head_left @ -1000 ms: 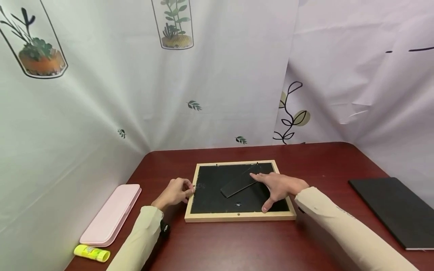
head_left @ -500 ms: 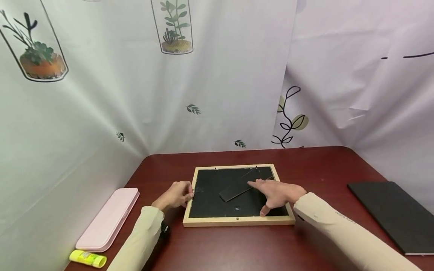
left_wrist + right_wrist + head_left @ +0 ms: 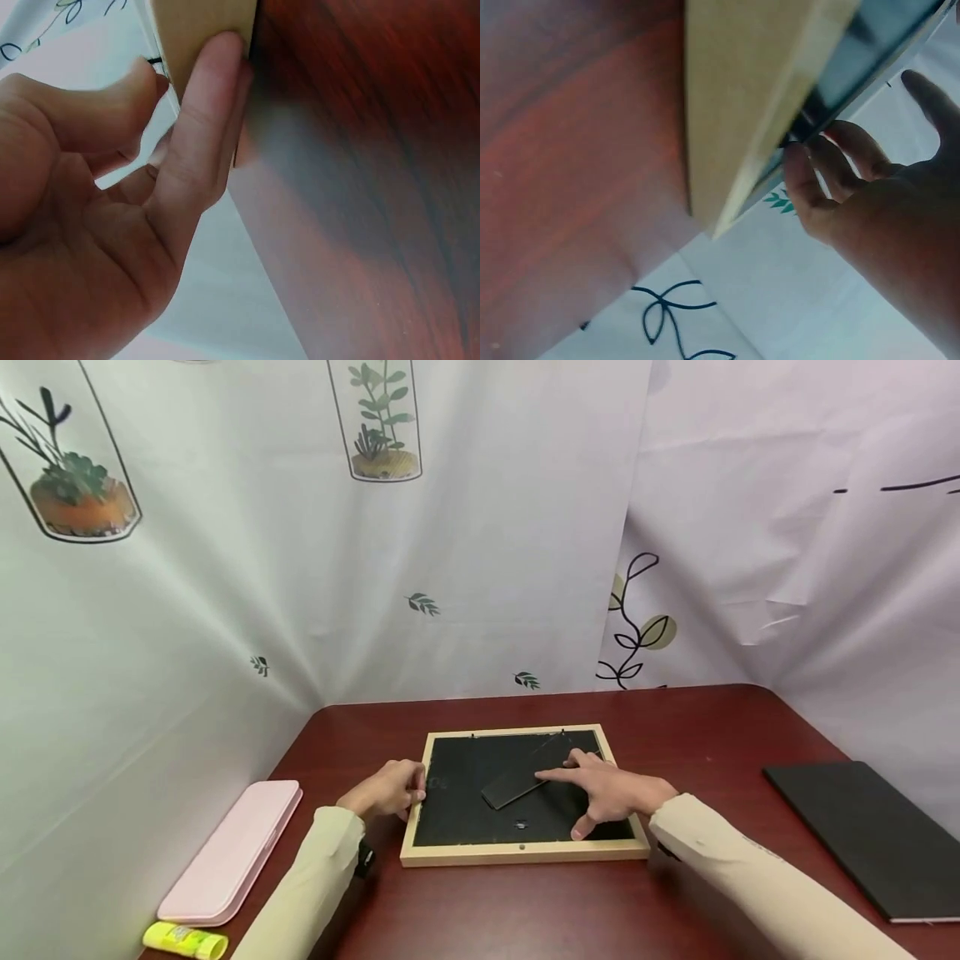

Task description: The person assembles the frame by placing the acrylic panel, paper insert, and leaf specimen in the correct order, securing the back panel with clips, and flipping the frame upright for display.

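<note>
A light wood picture frame lies face down on the dark red table, its black backing board upward. A black stand flap slants across the board. My left hand grips the frame's left edge. In the left wrist view, fingers lie along the outer side, and the thumb is at a small dark tab on the inner edge. My right hand rests spread over the board's right part, the index fingertip at the flap and the thumb near the front edge. The right palm's underside is hidden in the head view.
On the table's left lie a pink case and a yellow glue stick. A black flat folder or book lies at the right edge. White printed fabric hangs behind and beside the table.
My right hand's fingers have shifted, with the index finger now reaching farther left over the flap and another finger raised behind it. The left hand stays at the frame's edge. The head view has tilted slightly.
</note>
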Demonstrator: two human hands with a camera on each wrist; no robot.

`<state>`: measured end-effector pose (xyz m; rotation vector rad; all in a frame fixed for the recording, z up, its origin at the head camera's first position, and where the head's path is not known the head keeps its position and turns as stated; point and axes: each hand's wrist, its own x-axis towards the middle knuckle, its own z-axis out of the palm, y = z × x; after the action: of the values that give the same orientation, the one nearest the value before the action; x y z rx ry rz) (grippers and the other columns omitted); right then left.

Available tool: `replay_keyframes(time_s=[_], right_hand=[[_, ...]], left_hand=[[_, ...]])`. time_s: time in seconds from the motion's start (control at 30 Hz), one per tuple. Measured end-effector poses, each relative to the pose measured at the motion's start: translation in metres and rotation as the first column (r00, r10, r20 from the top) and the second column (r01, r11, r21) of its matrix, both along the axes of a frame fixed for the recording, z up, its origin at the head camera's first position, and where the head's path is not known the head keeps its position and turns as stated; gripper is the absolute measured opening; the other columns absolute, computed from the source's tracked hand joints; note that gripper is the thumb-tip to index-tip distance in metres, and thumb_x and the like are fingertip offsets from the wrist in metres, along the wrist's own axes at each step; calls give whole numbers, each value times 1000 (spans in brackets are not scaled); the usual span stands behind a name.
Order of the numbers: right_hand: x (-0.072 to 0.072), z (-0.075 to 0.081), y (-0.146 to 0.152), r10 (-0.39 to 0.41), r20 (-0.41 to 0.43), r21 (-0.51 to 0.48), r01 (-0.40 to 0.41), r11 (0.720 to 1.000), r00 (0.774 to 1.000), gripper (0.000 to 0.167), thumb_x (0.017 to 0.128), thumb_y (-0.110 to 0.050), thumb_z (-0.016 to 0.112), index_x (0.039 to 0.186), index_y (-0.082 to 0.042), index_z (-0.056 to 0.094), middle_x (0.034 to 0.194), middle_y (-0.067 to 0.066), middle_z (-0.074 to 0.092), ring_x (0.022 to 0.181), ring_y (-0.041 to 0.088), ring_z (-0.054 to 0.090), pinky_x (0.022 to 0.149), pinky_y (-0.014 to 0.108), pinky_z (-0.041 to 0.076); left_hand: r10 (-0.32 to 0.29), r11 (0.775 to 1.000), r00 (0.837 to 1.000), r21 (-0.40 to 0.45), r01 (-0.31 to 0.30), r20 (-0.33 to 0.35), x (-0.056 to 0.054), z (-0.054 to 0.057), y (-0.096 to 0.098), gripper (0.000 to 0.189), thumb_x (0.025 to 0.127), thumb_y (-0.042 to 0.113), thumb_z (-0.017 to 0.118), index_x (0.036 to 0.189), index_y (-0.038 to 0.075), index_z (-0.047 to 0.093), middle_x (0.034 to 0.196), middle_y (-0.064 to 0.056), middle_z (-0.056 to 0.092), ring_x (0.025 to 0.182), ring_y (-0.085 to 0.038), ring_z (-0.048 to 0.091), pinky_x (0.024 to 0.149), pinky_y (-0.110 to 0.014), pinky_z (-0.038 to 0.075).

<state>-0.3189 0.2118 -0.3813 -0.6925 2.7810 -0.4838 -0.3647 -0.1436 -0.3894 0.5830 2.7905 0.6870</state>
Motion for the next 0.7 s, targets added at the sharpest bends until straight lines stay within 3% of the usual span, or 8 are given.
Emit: replay_keyframes(time_s=[0.2, 0.33, 0.4, 0.57, 0.7], right_hand=[[-4, 2, -7, 3, -11, 54, -2, 999, 1000, 93, 68, -27, 94, 148, -35, 48, 148, 18, 38, 131, 33, 40, 96, 52, 48], [-7, 2, -4, 24, -26, 48, -22, 999, 999, 88, 69, -31, 93, 146, -35, 51, 147, 17, 39, 132, 34, 39, 98, 50, 48], [-8, 1, -2, 22, -29, 50, -21, 999, 999, 87, 69, -32, 93, 146, -35, 52, 148, 18, 38, 134, 35, 39, 99, 51, 48], [-8, 0, 1, 21, -18, 75, -20, 997, 1000, 89, 68, -35, 92, 147, -36, 51, 150, 19, 37, 137, 36, 37, 100, 52, 47], [-8, 0, 0, 35, -20, 75, -33, 997, 999, 89, 68, -35, 93, 146, -36, 52, 148, 18, 38, 134, 35, 38, 98, 50, 48]], left_hand=[[11, 1000, 997, 7, -12, 80, -3, 1, -2, 11, 97, -1, 61, 88, 4, 55, 84, -11, 57, 66, -19, 61, 56, -32, 59], [31, 994, 986, 102, -48, 163, -7, 0, -9, 8, 98, 0, 60, 93, 3, 54, 86, -11, 56, 67, -20, 62, 56, -34, 59], [-3, 983, 978, 179, -35, 209, -11, -3, -14, 7, 99, 1, 58, 94, 2, 53, 84, -8, 54, 69, -18, 61, 58, -35, 60], [-166, 944, 949, 322, 75, 267, -20, -15, -28, 8, 101, 4, 56, 96, -1, 53, 81, -4, 51, 70, -16, 58, 65, -35, 61], [-193, 934, 946, 345, 96, 259, -23, -17, -33, 6, 98, 2, 59, 95, -2, 55, 80, -4, 53, 69, -16, 60, 66, -35, 61]])
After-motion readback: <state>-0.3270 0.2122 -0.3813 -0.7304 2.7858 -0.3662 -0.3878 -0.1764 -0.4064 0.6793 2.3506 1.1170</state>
